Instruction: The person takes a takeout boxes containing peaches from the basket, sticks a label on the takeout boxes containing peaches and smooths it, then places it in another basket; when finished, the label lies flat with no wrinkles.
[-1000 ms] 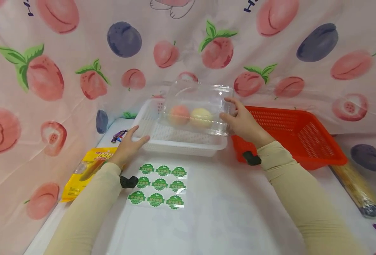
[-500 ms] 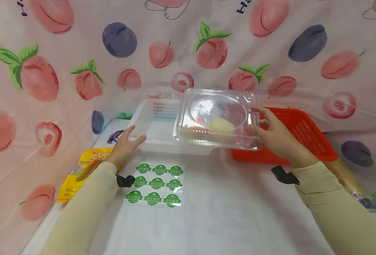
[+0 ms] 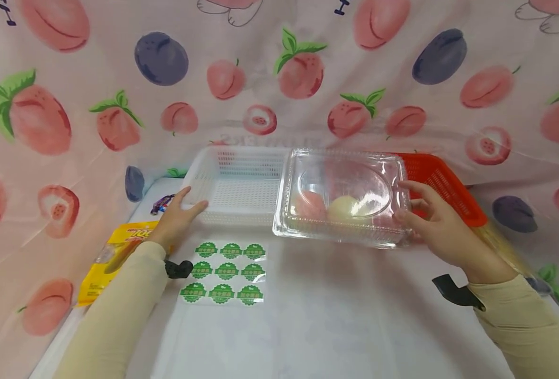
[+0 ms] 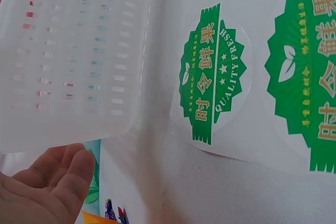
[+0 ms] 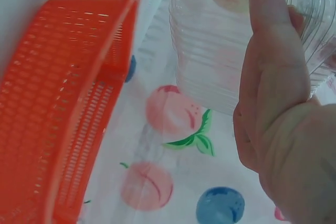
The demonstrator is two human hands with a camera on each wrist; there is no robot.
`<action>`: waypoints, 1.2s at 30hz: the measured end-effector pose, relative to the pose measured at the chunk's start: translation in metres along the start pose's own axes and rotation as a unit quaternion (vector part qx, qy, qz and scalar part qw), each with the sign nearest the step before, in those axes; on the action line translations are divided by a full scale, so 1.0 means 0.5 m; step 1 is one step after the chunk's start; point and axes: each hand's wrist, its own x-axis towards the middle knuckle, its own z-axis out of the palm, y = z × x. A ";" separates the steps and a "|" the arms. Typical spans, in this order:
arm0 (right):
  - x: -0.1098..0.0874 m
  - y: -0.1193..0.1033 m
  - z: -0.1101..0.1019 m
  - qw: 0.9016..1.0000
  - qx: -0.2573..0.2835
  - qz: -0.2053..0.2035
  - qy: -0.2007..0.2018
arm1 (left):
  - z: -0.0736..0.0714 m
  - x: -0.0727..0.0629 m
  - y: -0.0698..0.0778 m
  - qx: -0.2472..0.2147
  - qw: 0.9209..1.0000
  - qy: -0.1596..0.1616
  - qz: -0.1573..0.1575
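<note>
Clear plastic clamshell box (image 3: 341,184), holding reddish (image 3: 311,205) and pale yellow (image 3: 343,209) round fruits, hangs left of the right hand (image 3: 438,223), whose thumb and curled fingers pinch one edge, probably to spare the lid. The left hand (image 3: 177,218) has fingers spread at the white basket's (image 3: 246,192) corner, perhaps steadying it; contact is unclear. Beyond the right fingertips, the box partly blocks a red basket (image 3: 436,184). Nearer the person than the left fingers lie green stickers (image 3: 225,271).
</note>
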 end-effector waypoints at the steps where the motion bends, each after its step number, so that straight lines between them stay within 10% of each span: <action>1: -0.008 0.004 -0.001 1.000 0.004 0.001 -0.003 | 0.000 0.000 0.000 0.000 1.000 0.001 -0.002; 10: -0.082 0.056 0.024 0.999 0.043 0.007 -0.027 | 0.001 -0.002 -0.003 0.009 1.000 0.009 -0.006; 21: -0.145 0.104 0.060 0.990 0.068 0.105 -0.058 | 0.007 0.002 -0.001 0.014 1.000 0.010 -0.007; 36: -0.141 0.184 0.062 0.981 0.064 0.166 -0.075 | 0.001 0.004 -0.002 0.012 1.000 0.005 -0.001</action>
